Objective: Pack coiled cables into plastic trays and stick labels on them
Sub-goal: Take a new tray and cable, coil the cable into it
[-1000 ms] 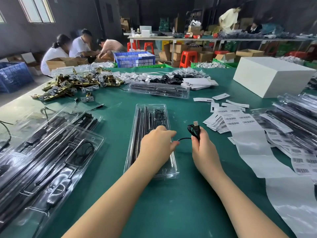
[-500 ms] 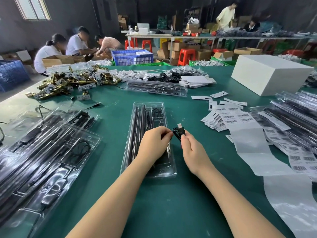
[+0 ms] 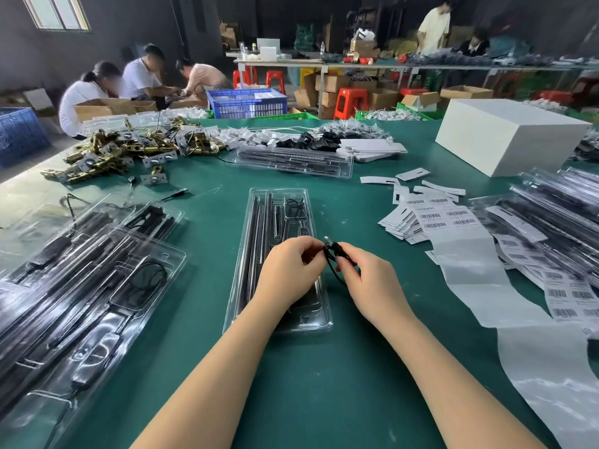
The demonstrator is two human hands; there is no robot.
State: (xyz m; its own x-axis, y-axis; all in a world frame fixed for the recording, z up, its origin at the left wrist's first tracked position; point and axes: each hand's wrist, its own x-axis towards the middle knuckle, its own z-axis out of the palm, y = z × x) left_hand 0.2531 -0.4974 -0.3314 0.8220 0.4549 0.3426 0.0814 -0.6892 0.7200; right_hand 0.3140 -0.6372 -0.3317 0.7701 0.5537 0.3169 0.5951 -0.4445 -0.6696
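On the far left lay a heap of filled clear blister trays [image 3: 81, 286], glossy and ribbed, with black rods and cable loops showing through the plastic. Beyond them sat a pile of brassy metal fittings [image 3: 113, 150].

In the middle of the green table [image 3: 324, 400] stood the open plastic tray [image 3: 282, 222], long and narrow, its moulded channels holding thin rods, with one thin black loop lying in a pocket at the far end. The left hand [image 3: 288, 273] hovered over the tray's near half, fingers curled, pinching one side of a small black cable coil [image 3: 334, 254]. The right hand [image 3: 369, 280], just past the tray's right edge, pinched the other side, thumb and fingers closed on the strands. A pale plug tip stuck up from the top of the bundle, which hung in the air between the two hands, above the tray's right rim.

It looked like the winding step, nearly finished. The next move would call for keeping the loops tight and pressing the coil down into a free pocket, or it might spring open.

To the right lay loose white barcode labels [image 3: 431, 218] and a shiny strip of backing paper [image 3: 470, 270], then more filled trays [image 3: 551, 215] and a plain white box [image 3: 505, 137].
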